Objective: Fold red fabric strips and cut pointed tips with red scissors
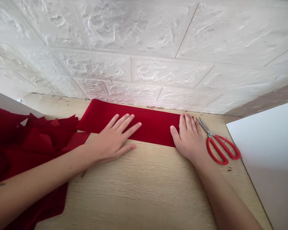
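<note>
A long strip of red fabric (151, 124) lies flat on the pale wooden tabletop (144, 185), close to the wall. My left hand (117, 135) rests with fingers spread on the strip's near edge, left of its middle; the thumb lies on the wood. Over the strip's right end, my right hand (189, 134) is laid flat, its thumb apart from the fingers and covering part of that end. Just right of this hand sits a pair of scissors (212, 134) with red handles, blades slightly parted and pointing toward the wall. Neither hand grasps anything.
A heap of red fabric pieces (45, 143) covers the table's left side, partly under my left forearm. White brick-patterned wall (144, 38) rises behind the table. A white panel (268, 153) stands along the right edge. Small red scraps (229, 170) lie near the scissors.
</note>
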`<state>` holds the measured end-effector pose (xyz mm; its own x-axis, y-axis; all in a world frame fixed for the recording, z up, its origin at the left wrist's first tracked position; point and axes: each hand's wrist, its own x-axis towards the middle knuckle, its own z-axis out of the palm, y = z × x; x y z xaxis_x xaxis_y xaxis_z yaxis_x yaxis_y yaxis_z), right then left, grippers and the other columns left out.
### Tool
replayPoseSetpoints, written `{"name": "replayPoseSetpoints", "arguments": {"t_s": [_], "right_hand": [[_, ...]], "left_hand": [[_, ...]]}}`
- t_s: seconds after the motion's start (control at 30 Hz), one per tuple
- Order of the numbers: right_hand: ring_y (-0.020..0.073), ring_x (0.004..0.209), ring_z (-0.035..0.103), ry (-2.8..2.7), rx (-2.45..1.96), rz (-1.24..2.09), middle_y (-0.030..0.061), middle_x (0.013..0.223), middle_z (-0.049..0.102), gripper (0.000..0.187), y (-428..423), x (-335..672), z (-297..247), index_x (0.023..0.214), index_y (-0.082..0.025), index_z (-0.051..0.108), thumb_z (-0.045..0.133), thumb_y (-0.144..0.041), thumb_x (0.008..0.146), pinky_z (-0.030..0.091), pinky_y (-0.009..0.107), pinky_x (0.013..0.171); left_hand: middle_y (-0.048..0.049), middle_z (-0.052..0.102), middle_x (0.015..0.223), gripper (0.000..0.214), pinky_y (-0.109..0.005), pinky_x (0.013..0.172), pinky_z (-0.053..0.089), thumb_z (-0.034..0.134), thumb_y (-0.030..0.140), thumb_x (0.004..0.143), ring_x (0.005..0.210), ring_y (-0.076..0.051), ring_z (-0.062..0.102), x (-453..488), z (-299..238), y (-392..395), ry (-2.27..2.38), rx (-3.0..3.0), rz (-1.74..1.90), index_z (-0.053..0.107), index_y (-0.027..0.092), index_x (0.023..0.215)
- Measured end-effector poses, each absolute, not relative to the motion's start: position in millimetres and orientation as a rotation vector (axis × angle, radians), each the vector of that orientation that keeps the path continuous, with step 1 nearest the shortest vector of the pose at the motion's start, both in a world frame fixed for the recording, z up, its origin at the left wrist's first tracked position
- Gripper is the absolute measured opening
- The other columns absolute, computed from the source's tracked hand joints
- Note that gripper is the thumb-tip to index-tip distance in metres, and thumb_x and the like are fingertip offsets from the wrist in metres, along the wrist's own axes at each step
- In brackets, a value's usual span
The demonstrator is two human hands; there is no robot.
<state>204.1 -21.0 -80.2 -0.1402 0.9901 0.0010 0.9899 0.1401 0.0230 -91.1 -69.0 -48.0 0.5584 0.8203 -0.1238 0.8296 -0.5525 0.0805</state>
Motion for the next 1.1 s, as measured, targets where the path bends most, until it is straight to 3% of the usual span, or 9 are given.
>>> {"name": "replayPoseSetpoints", "arguments": {"t_s": [0.17, 0.27, 0.47, 0.63, 0.8, 1.1], "right_hand": [[0.0342, 0.158, 0.029, 2.371, 2.058, -0.007, 0.0252, 0.168, 0.03, 0.075, -20.4, 203.4, -79.6, 0.16, 0.007, 0.032, 0.024, -0.044, 0.106, 0.021, 0.054, 0.13], [0.034, 0.158, 0.03, 2.389, 2.062, -0.014, 0.0246, 0.168, 0.031, 0.075, -20.9, 203.9, -79.6, 0.16, 0.006, 0.032, 0.023, -0.045, 0.106, 0.021, 0.054, 0.13], [0.0342, 0.157, 0.031, 2.42, 2.08, -0.017, 0.0248, 0.168, 0.033, 0.073, -20.7, 205.8, -82.1, 0.159, 0.004, 0.035, 0.024, -0.044, 0.105, 0.023, 0.055, 0.129], [0.0334, 0.158, 0.031, 2.391, 2.076, -0.004, 0.0229, 0.169, 0.033, 0.073, -20.0, 205.9, -82.9, 0.16, 0.003, 0.034, 0.023, -0.045, 0.106, 0.022, 0.054, 0.13], [0.0347, 0.158, 0.029, 2.336, 2.075, -0.021, 0.0243, 0.169, 0.03, 0.074, -19.7, 203.3, -79.8, 0.16, 0.006, 0.033, 0.023, -0.044, 0.106, 0.022, 0.054, 0.13], [0.0368, 0.158, 0.028, 2.373, 2.085, -0.052, 0.0248, 0.169, 0.031, 0.073, -19.7, 206.0, -82.9, 0.16, 0.002, 0.033, 0.025, -0.047, 0.106, 0.022, 0.057, 0.129]], "left_hand": [[-0.0248, 0.025, 0.17, 0.096, -0.055, 0.132, 0.016, -0.004, 0.066, 0.101, 0.162, -0.035, 0.016, -152.3, -34.4, -68.4, 1.834, 2.63, -0.118, 0.03, -0.001, 0.161], [-0.0251, 0.027, 0.169, 0.097, -0.052, 0.132, 0.018, -0.004, 0.063, 0.1, 0.162, -0.033, 0.017, -181.3, -35.1, -63.9, 1.985, 2.499, -0.208, 0.027, -0.007, 0.159], [-0.0167, 0.02, 0.173, 0.09, -0.047, 0.133, 0.015, 0.003, 0.058, 0.099, 0.163, -0.027, 0.014, -201.3, -54.2, -52.7, 2.0, 2.339, -0.251, 0.025, -0.002, 0.162], [-0.0182, 0.011, 0.175, 0.095, -0.044, 0.134, 0.011, 0.001, 0.065, 0.099, 0.164, -0.026, 0.007, -206.2, -68.8, -53.3, 1.986, 2.334, -0.197, 0.019, -0.003, 0.163], [-0.022, 0.012, 0.174, 0.102, -0.047, 0.133, 0.013, 0.007, 0.074, 0.097, 0.164, -0.03, 0.007, -209.3, -73.0, -54.1, 1.969, 2.359, -0.085, 0.024, -0.003, 0.162], [-0.024, 0.015, 0.173, 0.089, -0.047, 0.131, 0.016, 0.023, 0.066, 0.101, 0.163, -0.032, 0.013, -206.1, -64.4, -53.9, 1.958, 2.378, -0.061, 0.028, -0.002, 0.158]]}}
